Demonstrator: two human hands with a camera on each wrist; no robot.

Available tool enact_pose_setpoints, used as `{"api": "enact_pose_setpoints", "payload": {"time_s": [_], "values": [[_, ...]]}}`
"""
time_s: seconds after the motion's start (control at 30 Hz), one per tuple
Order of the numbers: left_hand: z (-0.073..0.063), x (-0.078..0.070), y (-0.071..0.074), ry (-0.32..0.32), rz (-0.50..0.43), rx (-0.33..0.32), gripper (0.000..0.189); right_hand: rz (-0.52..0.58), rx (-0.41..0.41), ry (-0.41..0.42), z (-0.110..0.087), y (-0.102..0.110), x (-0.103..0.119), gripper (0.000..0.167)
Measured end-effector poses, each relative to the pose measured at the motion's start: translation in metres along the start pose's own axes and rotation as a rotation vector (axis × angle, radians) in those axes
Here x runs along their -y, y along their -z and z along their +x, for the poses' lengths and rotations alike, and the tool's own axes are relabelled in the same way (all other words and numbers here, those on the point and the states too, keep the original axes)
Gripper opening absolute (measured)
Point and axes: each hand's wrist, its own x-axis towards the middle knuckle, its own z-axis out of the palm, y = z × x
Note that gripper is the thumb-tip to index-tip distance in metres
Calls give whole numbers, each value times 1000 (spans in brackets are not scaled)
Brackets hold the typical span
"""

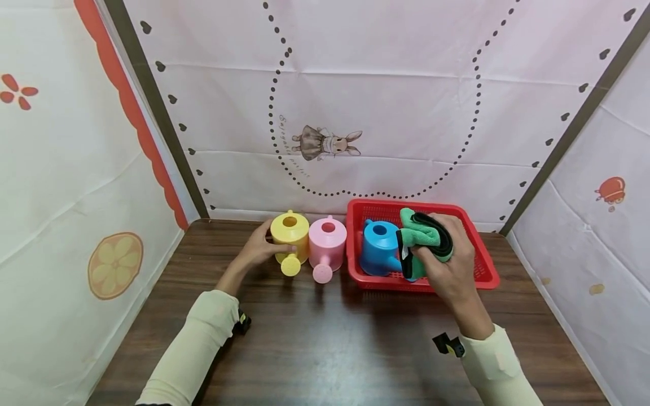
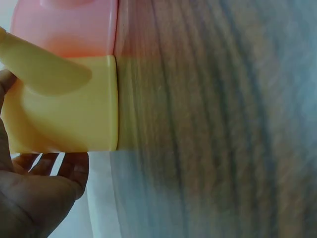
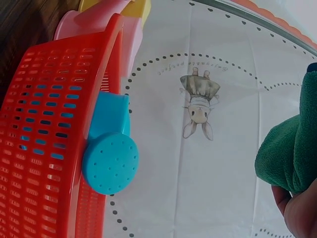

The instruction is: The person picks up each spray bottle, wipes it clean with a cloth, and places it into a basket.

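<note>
My left hand (image 1: 258,246) is at the left side of a yellow watering can (image 1: 299,239), its thumb across the front and its fingers along the side, gripping it on the table. A pink watering can (image 1: 327,242) stands right beside the yellow one. In my right hand (image 1: 453,265) is a folded green cloth (image 1: 422,234) with black edging, held above the red basket (image 1: 482,282). Inside that basket sits a blue watering can (image 1: 377,254), its sprinkler head (image 3: 110,163) leaning over the rim in the right wrist view.
The basket, with its perforated walls, stands at the back right of the dark wooden table (image 1: 315,349). Printed white sheets (image 1: 386,124) form a wall behind the table and on both sides. The pink can stands close against the basket's left side.
</note>
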Motion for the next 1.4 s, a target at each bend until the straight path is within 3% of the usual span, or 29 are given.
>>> {"api": "enact_pose_setpoints", "payload": {"time_s": [0.13,0.27,0.4,0.53,0.73,0.93,1.03,1.23,1.4], "values": [[-7,-1,2,-9,20,-89,98,-8,10,-10,0,-1,2,50],[-14,-8,4,-60,47,-193,100,-17,5,-2,1,1,1,48],[-19,-30,5,-160,45,-302,102,-28,6,10,3,2,2,48],[-25,-63,2,-296,47,-365,106,-30,15,26,3,0,6,49],[-43,-119,-12,-481,59,-362,111,-29,96,131,2,-17,17,48],[-52,-160,-38,-593,35,-334,109,-84,201,385,5,-44,38,58],[-52,-173,-49,-637,39,-341,106,-134,231,484,10,-55,48,51],[-53,-190,-66,-705,83,-326,88,-307,263,618,20,-65,59,70],[-55,-193,-73,-779,70,-270,77,-341,248,641,32,-67,64,72]]}}
